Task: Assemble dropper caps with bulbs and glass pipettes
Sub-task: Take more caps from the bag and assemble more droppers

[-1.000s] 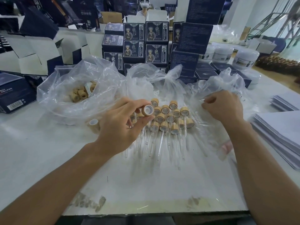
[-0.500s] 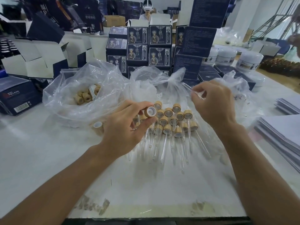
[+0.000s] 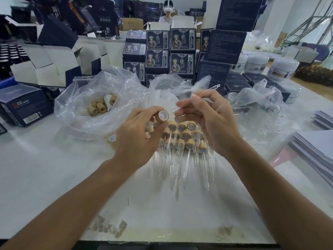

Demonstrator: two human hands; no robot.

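A: The left hand (image 3: 138,136) pinches a cap (image 3: 162,115); the right hand (image 3: 207,116) pinches a glass pipette (image 3: 205,92), just above the finished droppers (image 3: 182,136).

B: Many done; loose caps (image 3: 100,106) remain bagged left of them.

Left hand (image 3: 139,136): raised above the table, forearm bare, thumb and fingertips pinching a small tan wooden dropper cap with white insert (image 3: 163,115). Right hand (image 3: 210,121): raised just beside it, fingers curled, pinching a thin clear glass pipette (image 3: 203,94) held aslant.
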